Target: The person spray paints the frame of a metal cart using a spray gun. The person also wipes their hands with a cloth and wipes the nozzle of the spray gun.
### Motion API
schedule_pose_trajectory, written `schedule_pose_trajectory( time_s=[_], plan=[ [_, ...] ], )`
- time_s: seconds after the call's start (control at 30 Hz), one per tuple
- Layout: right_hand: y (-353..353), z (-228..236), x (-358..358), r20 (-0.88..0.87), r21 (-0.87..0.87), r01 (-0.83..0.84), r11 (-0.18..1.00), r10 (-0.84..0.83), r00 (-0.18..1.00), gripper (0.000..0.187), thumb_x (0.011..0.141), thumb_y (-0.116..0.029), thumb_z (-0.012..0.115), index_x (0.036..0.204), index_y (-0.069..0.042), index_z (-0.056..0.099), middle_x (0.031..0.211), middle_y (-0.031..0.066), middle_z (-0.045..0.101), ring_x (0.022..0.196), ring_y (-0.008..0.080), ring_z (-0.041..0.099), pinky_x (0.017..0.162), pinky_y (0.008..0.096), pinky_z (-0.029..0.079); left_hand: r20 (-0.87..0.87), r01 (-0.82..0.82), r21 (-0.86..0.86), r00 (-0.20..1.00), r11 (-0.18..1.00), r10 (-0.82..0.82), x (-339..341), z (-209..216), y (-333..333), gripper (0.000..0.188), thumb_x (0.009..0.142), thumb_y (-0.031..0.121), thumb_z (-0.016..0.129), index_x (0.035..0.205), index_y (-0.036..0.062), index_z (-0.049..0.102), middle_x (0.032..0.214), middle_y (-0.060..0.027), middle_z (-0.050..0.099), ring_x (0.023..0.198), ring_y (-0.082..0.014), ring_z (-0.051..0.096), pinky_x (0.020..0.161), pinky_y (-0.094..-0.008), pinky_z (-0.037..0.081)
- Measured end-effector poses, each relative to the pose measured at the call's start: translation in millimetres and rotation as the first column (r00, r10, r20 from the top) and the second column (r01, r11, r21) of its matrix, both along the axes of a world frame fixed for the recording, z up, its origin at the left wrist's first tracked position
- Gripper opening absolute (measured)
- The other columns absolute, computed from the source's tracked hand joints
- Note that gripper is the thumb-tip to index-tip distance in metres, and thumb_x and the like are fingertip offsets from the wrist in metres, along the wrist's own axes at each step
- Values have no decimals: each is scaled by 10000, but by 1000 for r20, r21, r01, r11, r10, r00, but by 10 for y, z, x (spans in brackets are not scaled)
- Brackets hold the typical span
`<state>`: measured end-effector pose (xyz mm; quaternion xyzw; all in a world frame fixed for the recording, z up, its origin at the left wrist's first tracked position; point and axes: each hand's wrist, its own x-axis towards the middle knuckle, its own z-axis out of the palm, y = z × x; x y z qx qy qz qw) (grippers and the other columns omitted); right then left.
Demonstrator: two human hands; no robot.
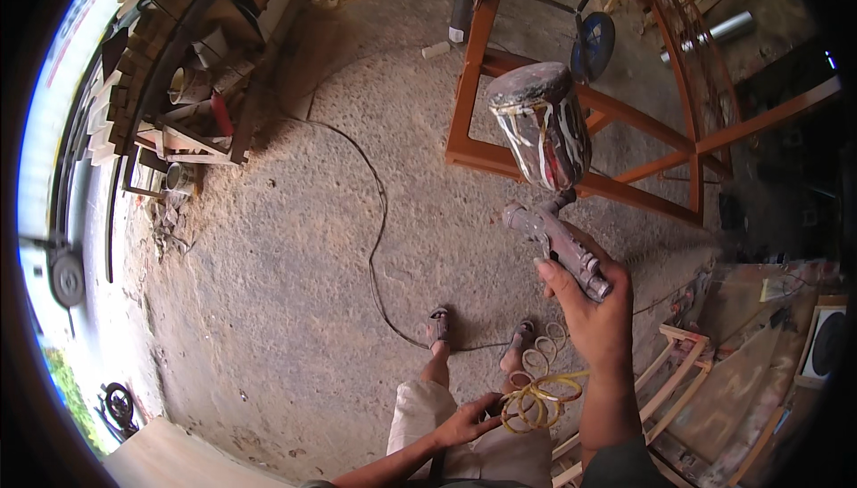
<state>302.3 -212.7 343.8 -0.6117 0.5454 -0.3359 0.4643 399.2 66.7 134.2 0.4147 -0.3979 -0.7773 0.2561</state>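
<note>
My right hand (589, 314) is closed around the grip of a paint spray gun (561, 242), raised in front of me at the right. The gun's cup (544, 135) sits above its body and is streaked with white, red and dark paint. Low in front of my lap, my left hand (469, 423) is closed on a yellow coiled air hose (540, 399). Several loops of the hose hang beside its fingers, and part of it runs toward my right wrist. Where the hose meets the gun is hidden.
An orange-brown frame (491, 156) stands ahead at the right, behind the cup, with a blue wheel (594, 46) by it. A dark cable (379, 193) snakes across the rough floor to my feet. Wooden shelving (192, 153) stands left; a pale wooden frame (683, 358) lies right.
</note>
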Motion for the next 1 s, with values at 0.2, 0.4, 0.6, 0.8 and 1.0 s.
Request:
schedule_pose_trajectory(
  time_s=[0.2,0.4,0.6,0.8,1.0],
  plan=[
    [-482,-107,121,-61,-247,136,959,-156,986,352,988,-145,695,1301,11,656,1162,175,742,1085,232,723,923,364,547,39,-36,-46,999,998,38,16,-64,-32,499,1019,310,655,1386,14,491,1066,-111,650,981,-209,625,899,-363,507],
    [-262,-257,114,37,-114,128,985,-125,992,361,978,-123,706,1306,18,655,1173,155,741,1077,207,715,935,356,554,14,-144,41,990,989,144,82,-182,-63,419,1026,303,646,1306,16,523,1097,-128,671,1008,-213,636,906,-374,506],
    [916,-502,-318,274,-2,-91,996,88,958,519,911,-35,764,1393,33,587,1207,154,737,1032,164,727,893,313,602,239,117,-82,966,990,-94,107,-749,251,394,966,274,677,1271,62,546,1045,-171,713,953,-338,719,830,-436,548],
    [2041,-332,-929,88,71,-59,996,53,995,511,915,-165,780,1377,-25,611,1224,126,740,1078,222,741,1018,373,494,285,477,-196,864,857,-415,67,-697,207,313,940,271,706,1189,90,650,1030,-173,724,958,-362,720,812,-448,560],
    [2411,158,-1509,239,-73,166,983,-145,960,529,916,-73,762,1407,5,580,1212,165,734,1039,203,746,919,308,570,436,659,-339,743,671,-509,-391,-424,-276,385,966,361,689,1242,95,649,1079,-178,729,972,-367,720,824,-459,562]
  ],
)
